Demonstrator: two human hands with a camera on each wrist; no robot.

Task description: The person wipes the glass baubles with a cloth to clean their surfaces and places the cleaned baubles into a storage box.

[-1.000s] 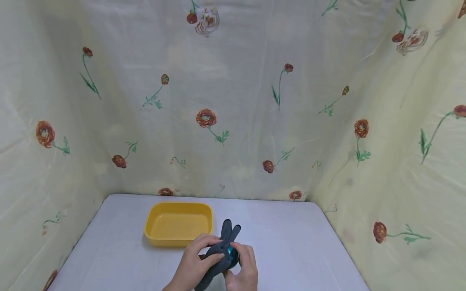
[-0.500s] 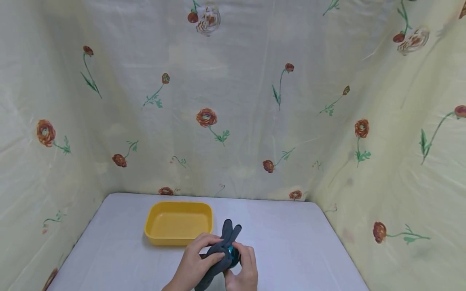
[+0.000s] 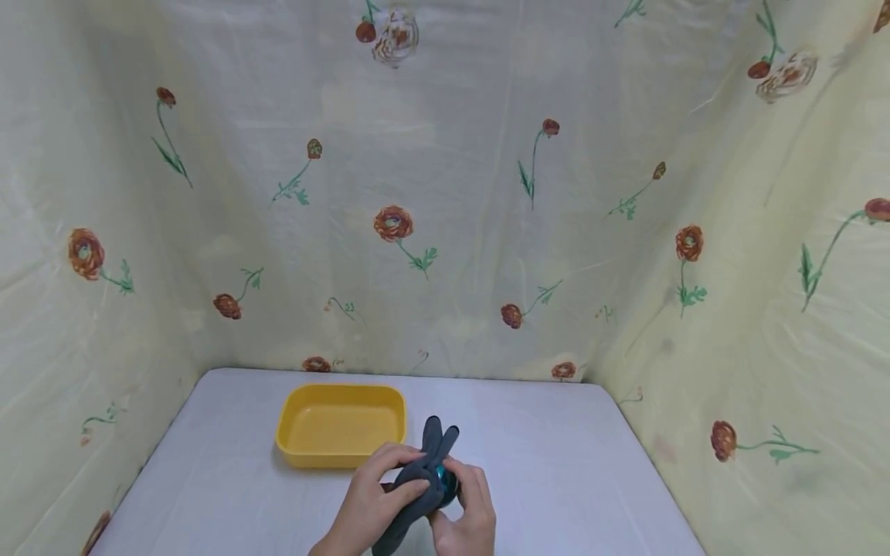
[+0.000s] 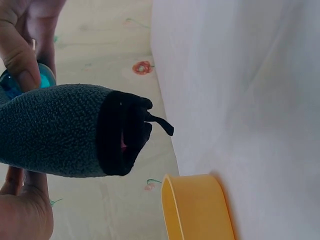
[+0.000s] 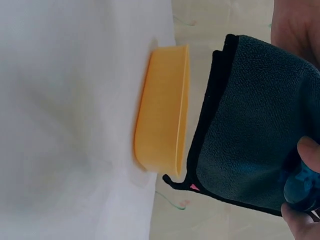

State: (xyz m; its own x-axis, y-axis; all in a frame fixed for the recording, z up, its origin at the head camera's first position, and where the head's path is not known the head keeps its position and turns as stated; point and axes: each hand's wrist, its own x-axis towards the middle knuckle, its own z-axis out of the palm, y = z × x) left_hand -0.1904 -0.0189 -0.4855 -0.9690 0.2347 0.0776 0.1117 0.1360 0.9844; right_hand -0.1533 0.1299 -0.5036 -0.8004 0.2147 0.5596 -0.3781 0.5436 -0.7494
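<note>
Here, far left on the bench (image 3: 556, 463), a yellow tray (image 3: 341, 462) shows its inside. Left fingers (image 3: 391, 457) pinch grey cloth (image 4: 65, 130); right fingers (image 3: 469, 483) grip a glossy blue object (image 5: 300, 189).

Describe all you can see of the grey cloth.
The dark grey cloth looks fleecy, with black edging and, at one corner, a black tab beside some pink. It is bunched and folded, held above the white table, nearer the head camera than the yellow tray. The left hand grips it; the right hand holds a glossy blue object against it.
</note>
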